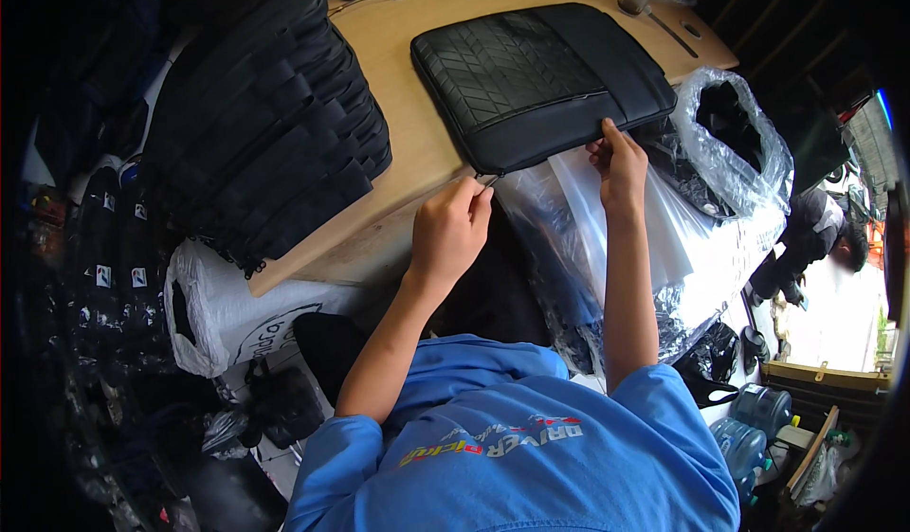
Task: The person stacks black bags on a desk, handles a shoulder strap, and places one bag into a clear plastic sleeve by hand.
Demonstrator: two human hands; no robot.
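A flat black padded case (569, 106), shaped like a laptop sleeve, lies near the front edge of the table. Part of its top has a chevron-pattern panel, the rest is smooth, and a zip runs along its side. At the near left corner, my left hand (449, 229) is closed in a pinch on a small zip pull (493, 180). My right hand (621, 164) grips the near edge of the case further right, thumb on top and fingers curled beneath.
On the table (403, 167), a tall stack of black cases (275, 115) stands left. Clear plastic sheets (654, 238) and a plastic bag (758, 144) of black items are at the right. A white sack (227, 309) sits below the table; blue water jugs (744, 437) stand lower right.
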